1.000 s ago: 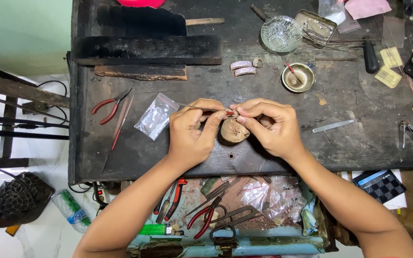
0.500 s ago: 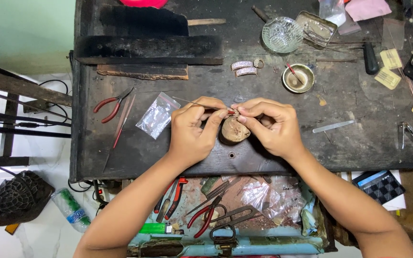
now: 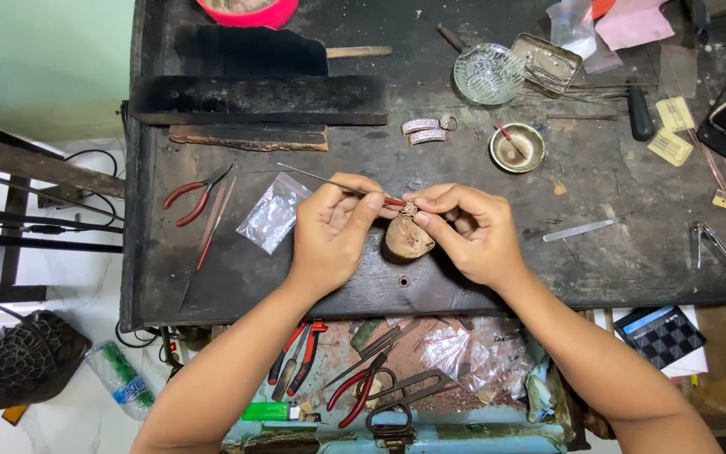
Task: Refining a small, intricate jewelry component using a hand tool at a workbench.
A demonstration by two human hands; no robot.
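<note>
My left hand (image 3: 332, 231) pinches a thin metal tool (image 3: 329, 182) whose long shaft sticks out to the upper left; its red-marked tip meets a small sparkly jewellery piece (image 3: 409, 208). My right hand (image 3: 470, 231) holds that piece between thumb and forefinger, on top of a rounded brown wooden peg (image 3: 407, 241) at the front of the dark workbench (image 3: 615, 252). Both hands rest close together over the bench's front middle.
Red-handled pliers (image 3: 195, 193) and a small clear plastic bag (image 3: 272, 214) lie left of my hands. Behind are two stone-set bands (image 3: 423, 131), a brass bowl (image 3: 518, 148), a glass dish (image 3: 487, 74) and a metal tin (image 3: 545, 63). An open drawer (image 3: 397, 378) below holds several pliers.
Both hands stay in nearly the same place. The thin tool's shaft has tilted slightly, its tip still at the jewellery piece.
</note>
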